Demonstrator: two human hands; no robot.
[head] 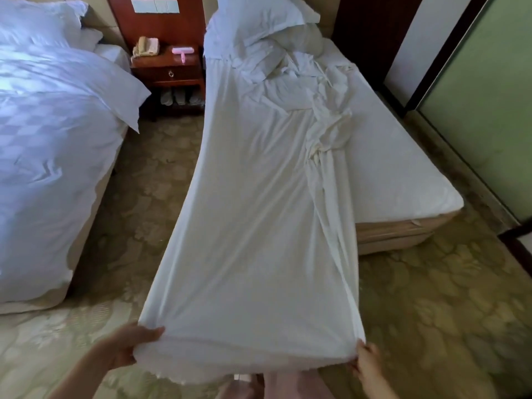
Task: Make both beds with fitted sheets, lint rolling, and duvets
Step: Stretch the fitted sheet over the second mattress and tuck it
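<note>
A white fitted sheet (253,226) stretches from the head of the right bed (397,168) out past its foot toward me. My left hand (129,345) grips its near left corner and my right hand (367,362) grips its near right corner, both pulling the sheet taut in the air. The sheet covers the bed's left side; its right part lies bunched along the middle, leaving the white mattress bare on the right. Pillows and crumpled bedding (267,33) are piled at the headboard. The left bed (51,139) carries a white duvet and pillows. A pink lint roller (182,51) lies on the nightstand.
A wooden nightstand (168,73) with a beige telephone (145,46) stands between the beds, slippers on its lower shelf. Patterned carpet (431,298) runs between and around the beds. A green panel and dark frame (483,105) line the right wall.
</note>
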